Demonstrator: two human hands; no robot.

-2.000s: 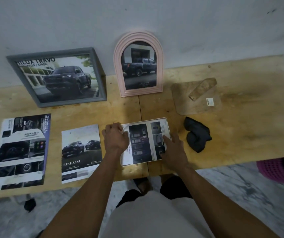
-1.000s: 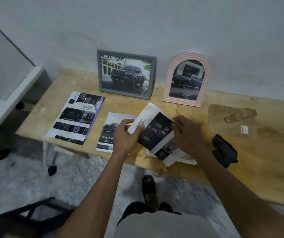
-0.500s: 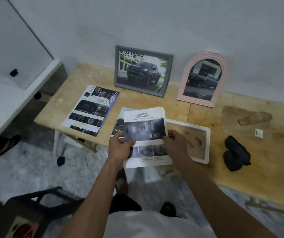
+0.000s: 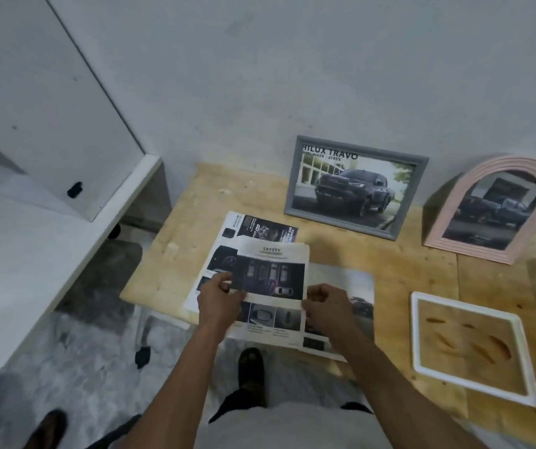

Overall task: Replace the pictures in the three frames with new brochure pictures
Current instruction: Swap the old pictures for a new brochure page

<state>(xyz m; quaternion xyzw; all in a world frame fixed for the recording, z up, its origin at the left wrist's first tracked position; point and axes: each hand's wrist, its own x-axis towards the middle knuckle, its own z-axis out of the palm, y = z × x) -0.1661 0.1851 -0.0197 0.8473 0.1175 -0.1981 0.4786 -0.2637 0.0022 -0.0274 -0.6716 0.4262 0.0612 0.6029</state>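
1. Single head view, from above the table's (image 4: 373, 264) near edge.
2. Faces forward and down toward the wall behind the table.
3. Close range: table's left end centred, floor below.

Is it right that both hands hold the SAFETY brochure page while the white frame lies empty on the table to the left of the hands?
Not quite. The head view shows the white frame lying to the right of the hands, not the left. Both the left hand and right hand do hold the SAFETY brochure page, and the frame is empty.
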